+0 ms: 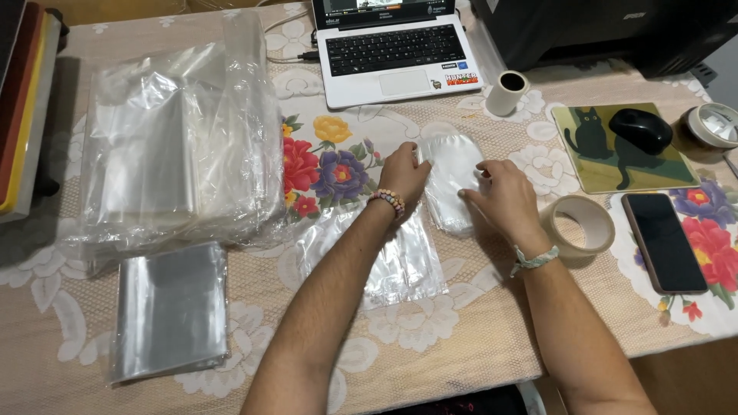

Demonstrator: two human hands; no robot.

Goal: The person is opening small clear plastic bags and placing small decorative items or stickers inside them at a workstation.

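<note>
On floral lace tablecloth [461, 338], head view: left hand [403, 173] and right hand [503, 196] flank white oval pad inside clear plastic sleeve [453, 177]. Left fingers pinch sleeve edge; right hand lies half-open, fingertips on sleeve, gripping nothing. Risk: slick film slips or creases, judging by loose hold. Beige tape roll [580, 223] near right wrist could get knocked. Flat clear bag [400, 261] beneath forearm could drag.

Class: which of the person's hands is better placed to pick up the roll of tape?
Right. The right hand lies just beside the tape roll; the left hand sits beyond the white oval pack.
</note>
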